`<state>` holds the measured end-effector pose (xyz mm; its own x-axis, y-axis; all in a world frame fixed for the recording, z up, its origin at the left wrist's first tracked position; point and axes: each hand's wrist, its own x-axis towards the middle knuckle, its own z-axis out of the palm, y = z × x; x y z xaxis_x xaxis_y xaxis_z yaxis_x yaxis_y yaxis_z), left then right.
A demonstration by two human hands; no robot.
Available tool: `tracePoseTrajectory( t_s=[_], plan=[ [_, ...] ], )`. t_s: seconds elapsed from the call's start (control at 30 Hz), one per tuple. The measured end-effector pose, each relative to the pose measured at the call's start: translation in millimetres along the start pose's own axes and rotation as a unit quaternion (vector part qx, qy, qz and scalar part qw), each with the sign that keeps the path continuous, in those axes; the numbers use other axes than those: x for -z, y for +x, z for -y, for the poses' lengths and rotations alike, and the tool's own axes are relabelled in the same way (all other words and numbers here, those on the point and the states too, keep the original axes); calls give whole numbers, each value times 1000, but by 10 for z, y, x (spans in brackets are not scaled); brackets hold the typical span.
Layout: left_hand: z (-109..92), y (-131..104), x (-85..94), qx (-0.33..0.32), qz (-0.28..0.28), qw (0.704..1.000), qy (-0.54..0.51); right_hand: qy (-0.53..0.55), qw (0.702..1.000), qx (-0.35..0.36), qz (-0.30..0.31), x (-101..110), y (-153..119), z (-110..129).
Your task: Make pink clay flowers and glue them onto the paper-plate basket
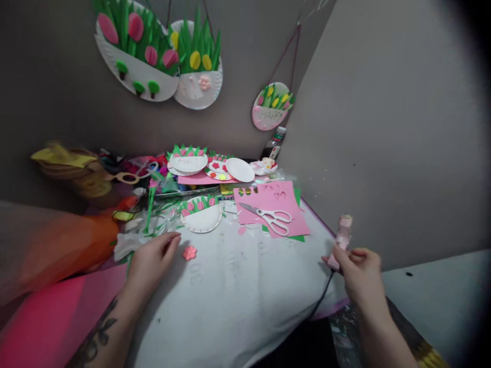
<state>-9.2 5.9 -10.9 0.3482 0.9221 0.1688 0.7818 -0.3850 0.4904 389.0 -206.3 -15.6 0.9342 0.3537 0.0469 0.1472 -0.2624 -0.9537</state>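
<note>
Over the left part of the white-covered table, my left hand (155, 255) has its fingers curled together; whatever they might hold is hidden. Just right of its fingertips lies a coral-pink flower (190, 253), apart from the hand. My right hand (360, 271) is closed round the lower end of a pink hot glue gun (342, 237), held upright off the table's right edge with a black cord (322, 298) hanging below. Beyond the flower sits a half-moon paper plate (202, 221) with green paper grass and pink tulips.
White-handled scissors (270, 217) rest on pink foam sheets (289, 199) with cut-out holes. Behind are decorated paper plates (187, 163), a bottle (275, 143) and craft supplies. Finished plates (199, 92) hang on the wall. An orange bundle (88, 240) and pink sheet (57, 317) lie left.
</note>
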Motion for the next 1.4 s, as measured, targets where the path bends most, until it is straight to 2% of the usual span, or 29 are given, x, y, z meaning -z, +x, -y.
tracePoseTrajectory(
  t_s=[0.07, 0.17, 0.23, 0.3, 0.37, 0.47, 0.5, 0.57, 0.67, 0.7, 0.8, 0.9, 1.07, 1.2, 1.4],
  plan=[
    [-7, -5, -8, 4, 13, 1000, 0, 145, 989, -29, 32, -152, -135, 159],
    [4, -9, -14, 3, 32, 999, 1, 222, 958, -98, 151, -473, -379, 395],
    [18, -11, -10, 2, 36, 999, -3, 273, 900, -185, 286, -710, -562, 543],
    [23, -14, 0, 5, 38, 999, -3, 286, 855, -239, 362, -946, -727, 695],
    [11, -19, 14, 11, 48, 999, 6, 283, 839, -232, 403, -1175, -840, 849],
    [-39, -31, 34, 18, 76, 997, 30, 273, 811, -163, 492, -1503, -883, 1041],
    [-62, -34, 39, 23, 85, 995, 37, 251, 801, -140, 526, -1604, -874, 1086],
    [-106, -36, 47, 33, 103, 993, 45, 175, 798, -93, 569, -1785, -844, 1149],
    [-159, -31, 54, 42, 129, 990, 48, 14, 823, 7, 568, -1975, -829, 1215],
    [-169, -27, 55, 42, 138, 988, 52, -40, 823, 49, 564, -2013, -836, 1235],
    [-173, -19, 49, 35, 154, 985, 68, -142, 790, 162, 575, -2077, -886, 1281],
    [-152, -22, 32, 27, 151, 984, 88, -151, 759, 212, 597, -2114, -935, 1283],
    [-138, -30, 20, 28, 146, 983, 107, -109, 741, 250, 613, -2207, -941, 1227],
    [-122, -28, 18, 28, 146, 983, 111, -139, 736, 245, 616, -2255, -916, 1193],
    [-84, -35, -6, 24, 140, 984, 107, -200, 746, 221, 596, -2275, -916, 1160]
  ],
)
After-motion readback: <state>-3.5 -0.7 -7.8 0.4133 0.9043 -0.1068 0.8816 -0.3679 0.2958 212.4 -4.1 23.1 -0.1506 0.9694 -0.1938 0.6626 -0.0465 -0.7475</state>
